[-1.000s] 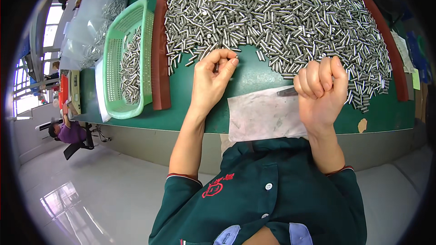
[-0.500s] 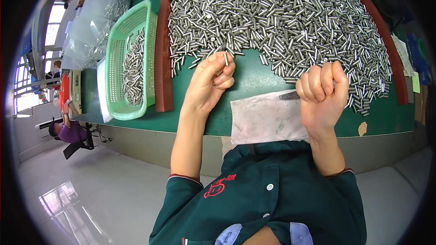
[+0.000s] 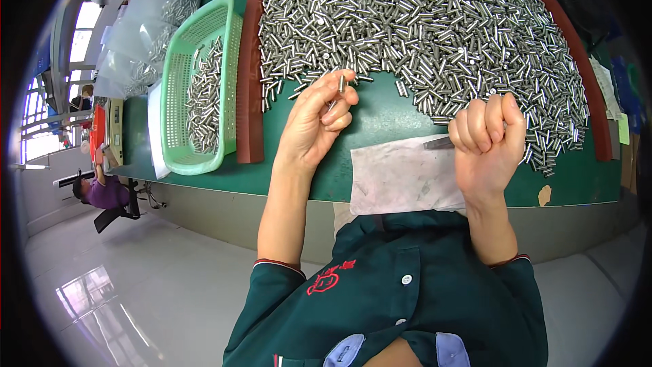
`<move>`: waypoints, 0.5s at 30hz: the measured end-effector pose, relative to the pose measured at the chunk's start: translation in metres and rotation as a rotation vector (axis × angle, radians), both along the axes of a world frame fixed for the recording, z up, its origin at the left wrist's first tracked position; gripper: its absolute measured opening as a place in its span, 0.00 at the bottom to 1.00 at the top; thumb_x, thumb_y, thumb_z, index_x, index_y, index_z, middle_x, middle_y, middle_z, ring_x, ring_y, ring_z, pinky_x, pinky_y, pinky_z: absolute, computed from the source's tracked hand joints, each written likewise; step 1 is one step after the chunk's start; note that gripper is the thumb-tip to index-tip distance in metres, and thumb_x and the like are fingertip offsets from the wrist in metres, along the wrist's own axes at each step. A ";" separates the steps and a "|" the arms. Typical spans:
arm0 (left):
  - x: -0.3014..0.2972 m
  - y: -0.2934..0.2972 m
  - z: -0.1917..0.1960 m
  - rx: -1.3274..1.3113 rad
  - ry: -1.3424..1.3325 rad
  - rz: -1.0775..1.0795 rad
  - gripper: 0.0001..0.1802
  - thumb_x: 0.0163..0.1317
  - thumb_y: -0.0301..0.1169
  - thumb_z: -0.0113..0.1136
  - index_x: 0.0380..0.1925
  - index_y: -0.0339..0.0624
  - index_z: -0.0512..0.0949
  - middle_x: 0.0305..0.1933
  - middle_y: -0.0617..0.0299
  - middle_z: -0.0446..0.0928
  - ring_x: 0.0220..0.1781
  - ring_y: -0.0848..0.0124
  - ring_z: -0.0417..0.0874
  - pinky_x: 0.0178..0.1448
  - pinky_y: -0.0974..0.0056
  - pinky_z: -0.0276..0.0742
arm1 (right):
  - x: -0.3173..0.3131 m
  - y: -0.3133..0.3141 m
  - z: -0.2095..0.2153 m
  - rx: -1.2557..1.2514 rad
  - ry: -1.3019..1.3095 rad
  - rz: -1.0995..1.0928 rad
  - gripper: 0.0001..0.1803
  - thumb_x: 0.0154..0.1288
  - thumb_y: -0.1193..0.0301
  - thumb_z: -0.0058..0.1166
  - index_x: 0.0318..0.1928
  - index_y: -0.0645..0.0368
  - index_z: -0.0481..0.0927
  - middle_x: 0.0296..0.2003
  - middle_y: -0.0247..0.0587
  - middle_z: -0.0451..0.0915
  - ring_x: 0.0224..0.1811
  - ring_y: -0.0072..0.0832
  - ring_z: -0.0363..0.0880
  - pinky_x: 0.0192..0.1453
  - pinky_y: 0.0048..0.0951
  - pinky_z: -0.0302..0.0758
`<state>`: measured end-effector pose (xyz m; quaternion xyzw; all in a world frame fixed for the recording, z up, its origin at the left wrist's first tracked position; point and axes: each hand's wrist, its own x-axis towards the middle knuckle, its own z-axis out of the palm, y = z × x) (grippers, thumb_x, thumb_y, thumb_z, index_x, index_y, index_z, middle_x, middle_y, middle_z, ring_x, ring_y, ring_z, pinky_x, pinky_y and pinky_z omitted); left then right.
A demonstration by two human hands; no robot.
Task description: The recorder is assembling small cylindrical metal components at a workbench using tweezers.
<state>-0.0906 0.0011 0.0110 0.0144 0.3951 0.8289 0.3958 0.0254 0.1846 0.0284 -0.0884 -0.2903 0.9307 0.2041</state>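
Note:
My left hand [image 3: 318,121] is raised above the green tabletop and pinches a short metal pin [image 3: 341,83] upright between thumb and fingertips. Right behind it begins a huge heap of the same shiny metal pins [image 3: 435,20]. My right hand [image 3: 487,141] is curled into a fist at the heap's near right edge, gripping a dark thin tool [image 3: 439,143] whose tip sticks out to the left. Under that hand a white sheet of paper [image 3: 401,177] lies at the table's front edge.
A brown raised border [image 3: 250,75] fences the heap on the left. Beyond it stands a green plastic basket [image 3: 178,95] holding several pins. Clear bags of pins [image 3: 146,20] lie at the far left. A person [image 3: 102,187] sits further left, below table level.
My left hand has lifted off the heap's edge and turned, now holding one pin upright. My right fist has stayed almost in place.

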 end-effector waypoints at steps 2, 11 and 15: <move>-0.001 0.000 0.000 -0.006 0.007 -0.018 0.12 0.61 0.29 0.45 0.40 0.33 0.69 0.28 0.55 0.73 0.15 0.84 0.55 0.19 0.79 0.52 | 0.000 0.000 0.000 -0.004 -0.001 0.001 0.21 0.66 0.63 0.28 0.13 0.50 0.53 0.08 0.26 0.51 0.10 0.15 0.41 0.15 0.20 0.44; 0.007 0.012 0.001 -0.442 0.469 0.166 0.06 0.56 0.27 0.54 0.24 0.36 0.73 0.15 0.73 0.63 0.14 0.83 0.55 0.18 0.77 0.51 | 0.001 0.000 0.001 0.008 -0.009 0.008 0.21 0.66 0.63 0.27 0.13 0.51 0.53 0.08 0.26 0.51 0.10 0.15 0.41 0.15 0.20 0.44; 0.012 0.028 -0.006 -1.034 1.319 0.239 0.05 0.47 0.24 0.61 0.26 0.38 0.78 0.11 0.65 0.63 0.13 0.79 0.61 0.18 0.72 0.57 | -0.001 -0.002 0.001 0.025 -0.014 -0.009 0.22 0.66 0.64 0.27 0.13 0.50 0.53 0.08 0.26 0.51 0.10 0.15 0.42 0.15 0.20 0.44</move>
